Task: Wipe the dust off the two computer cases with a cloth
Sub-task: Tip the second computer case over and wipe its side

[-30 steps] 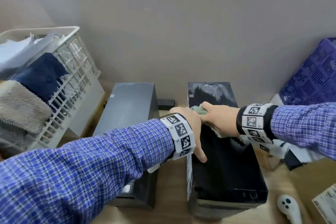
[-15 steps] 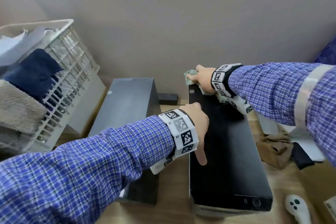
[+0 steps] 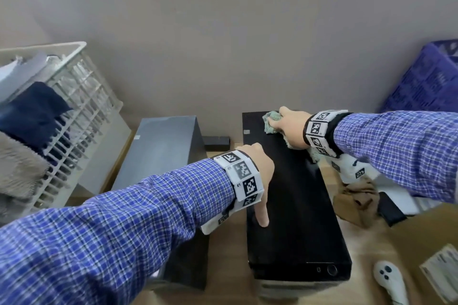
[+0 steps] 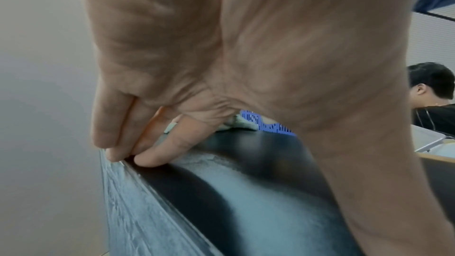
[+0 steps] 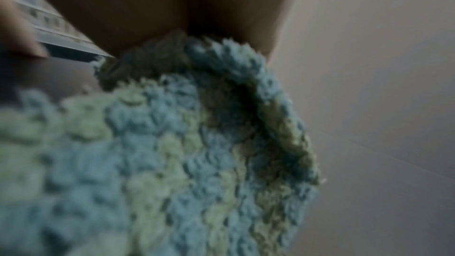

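Observation:
Two computer cases lie side by side on the wooden floor. The left case [image 3: 161,148] has a dusty grey top. The right case [image 3: 297,218] [image 4: 246,192] is black. My right hand [image 3: 288,125] grips a bunched blue-green cloth [image 3: 271,125] [image 5: 184,143] and presses it on the far end of the right case, close to the wall. My left hand [image 3: 257,176] [image 4: 138,151] holds the right case's left edge, with its thumb lying on the top and its fingers [image 4: 147,157] curled at the edge. The right wrist view is blurred and filled by the cloth.
A white laundry basket [image 3: 74,111] full of clothes stands at the left, a blue crate [image 3: 426,82] at the right. A brown rag [image 3: 357,200], a white controller [image 3: 389,280] and a cardboard box [image 3: 433,238] lie right of the cases. Another person [image 4: 430,92] sits nearby.
My right hand has pushed the cloth from the middle of the right case to its far end; the pale dust patch there is gone. My left hand has stayed on the case's edge.

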Action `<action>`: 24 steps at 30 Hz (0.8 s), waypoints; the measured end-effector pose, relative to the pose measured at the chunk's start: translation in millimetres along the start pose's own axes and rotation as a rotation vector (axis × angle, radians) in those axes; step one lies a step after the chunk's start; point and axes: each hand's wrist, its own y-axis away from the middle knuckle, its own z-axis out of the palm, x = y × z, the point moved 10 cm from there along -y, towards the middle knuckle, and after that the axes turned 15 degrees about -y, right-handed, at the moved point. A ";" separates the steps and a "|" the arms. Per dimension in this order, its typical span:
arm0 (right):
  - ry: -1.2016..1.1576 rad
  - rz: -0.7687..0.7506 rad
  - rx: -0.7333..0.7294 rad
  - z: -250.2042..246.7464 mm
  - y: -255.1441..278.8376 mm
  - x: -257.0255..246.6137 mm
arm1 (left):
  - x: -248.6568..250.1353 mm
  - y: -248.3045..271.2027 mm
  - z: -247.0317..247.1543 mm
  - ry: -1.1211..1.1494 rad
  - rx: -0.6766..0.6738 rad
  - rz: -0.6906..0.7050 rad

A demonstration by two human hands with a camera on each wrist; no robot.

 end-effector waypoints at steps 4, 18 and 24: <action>-0.050 -0.123 0.030 30.4 46.2 -2.4 | 1.1 -1.6 0.5 0.009 -0.001 0.005; -0.113 -0.027 0.177 -10.8 -50.6 47.5 | 7.6 -10.3 -3.1 -0.087 -0.046 0.051; -0.166 -0.006 0.194 -12.1 -63.5 53.3 | 2.0 -5.5 -2.8 -0.022 -0.004 0.001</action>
